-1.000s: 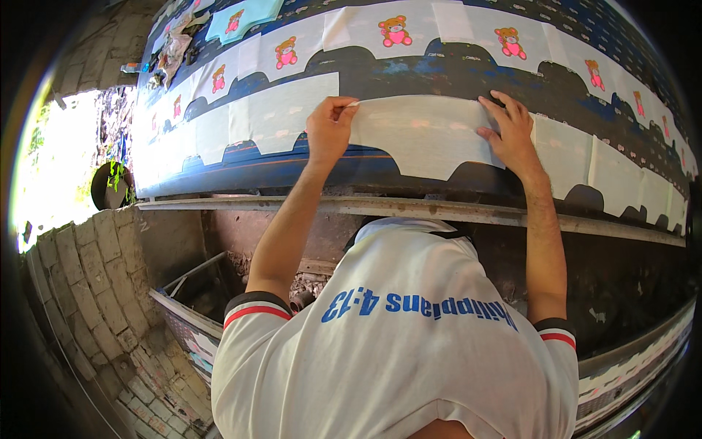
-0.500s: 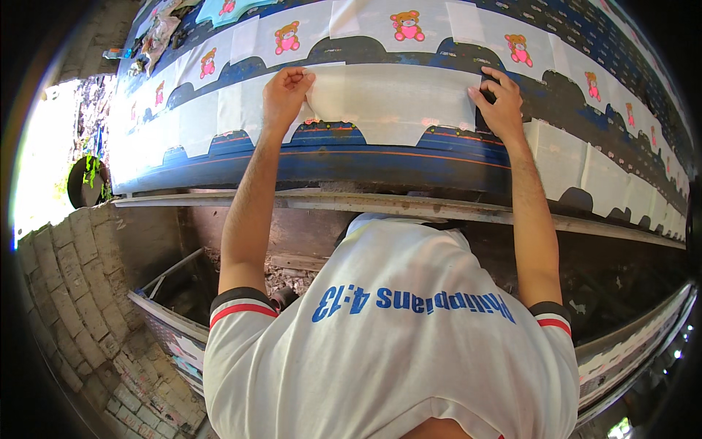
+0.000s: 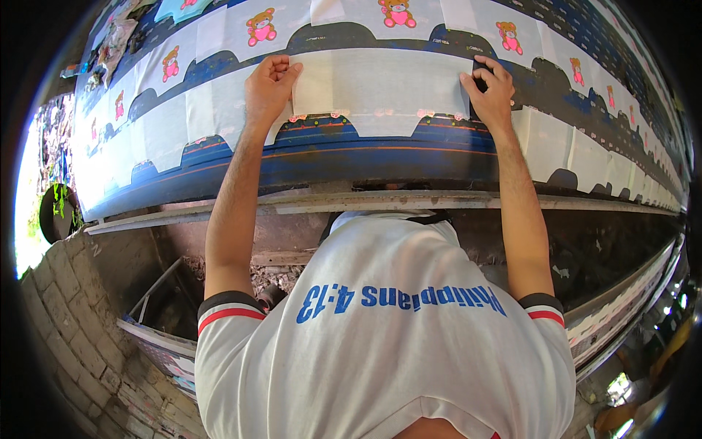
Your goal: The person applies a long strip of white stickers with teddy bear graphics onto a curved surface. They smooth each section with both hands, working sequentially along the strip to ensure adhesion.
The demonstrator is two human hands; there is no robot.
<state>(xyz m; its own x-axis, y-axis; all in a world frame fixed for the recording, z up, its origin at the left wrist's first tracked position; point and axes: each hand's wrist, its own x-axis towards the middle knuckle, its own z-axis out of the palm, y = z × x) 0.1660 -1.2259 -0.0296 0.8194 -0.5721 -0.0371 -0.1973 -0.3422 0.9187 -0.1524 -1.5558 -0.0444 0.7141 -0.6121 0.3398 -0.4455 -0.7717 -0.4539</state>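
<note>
In front of me lies a pale white cloth piece (image 3: pixel 387 84) with a curved lower edge, spread on a long dark blue printing table (image 3: pixel 365 162). At its upper left edge, my left hand (image 3: pixel 270 89) is closed, thumb and fingertips pinched together on the cloth. My right hand (image 3: pixel 492 94) is at the right edge, thumb and forefinger apart and the other fingers curled; its thumb touches or nearly touches the cloth. More white pieces lie to both sides in the same row. Beyond them, a row of white pieces bears pink-and-brown teddy bear prints (image 3: pixel 398 13).
A wooden rail (image 3: pixel 380 202) runs along the table's near edge. Crumpled rags (image 3: pixel 113 47) and a light blue cloth (image 3: pixel 179 7) lie at the far left. Brick paving (image 3: pixel 69 322) is on the left, with another table (image 3: pixel 621 304) behind me at right.
The view has shifted slightly, so the table sits a little higher and further left. Both hands stay at the two ends of the same cloth piece, their finger poses nearly unchanged.
</note>
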